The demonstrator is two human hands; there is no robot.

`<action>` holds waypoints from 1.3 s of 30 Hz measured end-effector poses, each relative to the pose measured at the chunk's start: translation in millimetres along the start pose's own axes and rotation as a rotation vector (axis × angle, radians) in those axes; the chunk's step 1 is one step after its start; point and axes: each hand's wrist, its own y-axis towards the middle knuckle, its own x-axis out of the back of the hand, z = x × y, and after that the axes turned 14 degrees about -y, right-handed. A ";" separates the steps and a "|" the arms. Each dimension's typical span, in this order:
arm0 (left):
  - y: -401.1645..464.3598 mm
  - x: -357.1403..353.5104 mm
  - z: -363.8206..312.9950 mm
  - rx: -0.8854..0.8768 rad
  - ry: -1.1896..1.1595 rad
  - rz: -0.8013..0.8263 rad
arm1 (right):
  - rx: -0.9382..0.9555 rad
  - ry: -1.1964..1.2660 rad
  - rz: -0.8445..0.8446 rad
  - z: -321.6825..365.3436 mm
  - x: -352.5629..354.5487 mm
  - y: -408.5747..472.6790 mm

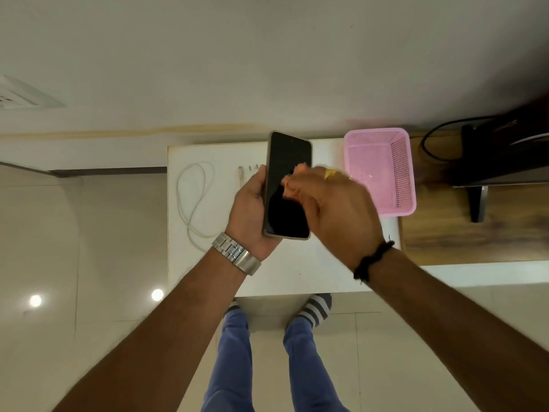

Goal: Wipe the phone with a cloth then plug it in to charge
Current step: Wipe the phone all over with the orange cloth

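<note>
My left hand cradles the phone screen-up, exposing glass; my right hand clasps the cloth (blurred) against it.

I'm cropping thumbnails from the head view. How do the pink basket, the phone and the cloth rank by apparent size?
1. pink basket, largest.
2. phone, a little smaller, though it is held nearer the camera, so this is unsure.
3. cloth, smallest; mostly hidden in the right hand.
</note>
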 end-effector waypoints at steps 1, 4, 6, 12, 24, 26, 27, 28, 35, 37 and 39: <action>1.0 -0.4 3.8 0.002 0.001 0.011 | -0.058 -0.010 -0.043 -3.9 0.8 10.8; 3.4 -4.6 3.1 -0.031 -0.012 0.006 | -0.054 0.005 -0.090 12.1 -1.1 20.2; 3.3 -6.2 -4.1 -0.034 -0.009 -0.002 | 0.067 0.032 0.013 23.7 -2.3 3.6; 5.1 0.6 8.8 -0.016 0.044 0.011 | -0.053 0.000 -0.093 3.1 6.8 20.1; 12.7 4.0 2.3 -0.051 0.001 0.026 | -0.077 0.022 -0.067 3.4 -6.4 21.6; 15.9 4.7 0.1 -0.035 -0.025 -0.012 | -0.024 0.019 -0.029 11.9 -16.4 1.7; 17.1 6.0 -0.3 -0.026 0.001 -0.021 | 0.001 0.018 -0.014 12.5 -22.1 -8.2; 18.5 7.6 0.1 -0.022 0.037 -0.024 | 0.015 0.035 0.006 11.8 -27.0 -18.4; 32.4 15.2 15.4 0.017 0.068 -0.044 | -0.101 -0.069 -0.004 -31.9 -27.4 15.7; 37.7 14.2 17.9 -0.003 0.108 -0.071 | -0.156 -0.071 -0.016 -35.5 -29.9 39.3; 44.1 13.1 15.8 -0.028 0.082 -0.092 | -0.128 -0.036 -0.024 -21.9 -35.9 42.5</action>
